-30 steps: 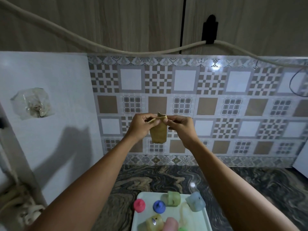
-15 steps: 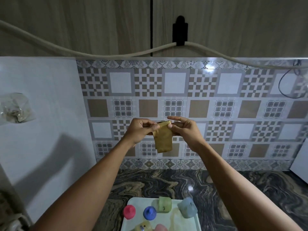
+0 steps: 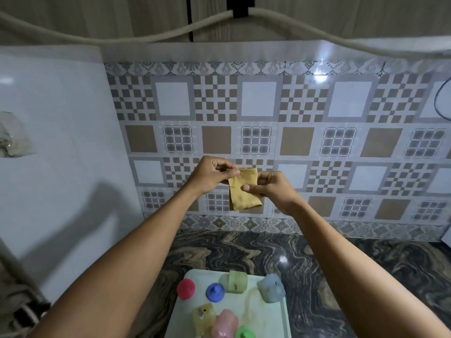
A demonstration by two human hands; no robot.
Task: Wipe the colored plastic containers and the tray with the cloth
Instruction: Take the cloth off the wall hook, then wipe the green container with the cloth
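Note:
I hold a small folded tan cloth (image 3: 244, 191) up in front of the tiled wall. My left hand (image 3: 211, 175) pinches its upper left corner. My right hand (image 3: 269, 189) pinches its right side, thumb on the front. Below, on the marbled counter, a pale tray (image 3: 280, 318) carries several small plastic containers: red (image 3: 186, 288), blue (image 3: 215, 292), light green (image 3: 236, 281), pale blue (image 3: 271, 287), yellow (image 3: 203, 317), pink (image 3: 225, 324) and green (image 3: 244, 332). The tray's near end is cut off by the frame edge.
The dark marbled counter (image 3: 353, 276) spreads to the right of the tray. A white panel (image 3: 61, 154) with a plastic bag (image 3: 13, 137) stuck to it stands at left. A thick hose (image 3: 122, 37) hangs along the wooden cabinets above.
The cloth is now folded shorter and wider. My right hand has slid down from the top edge to the cloth's right side. The view has tilted down a little.

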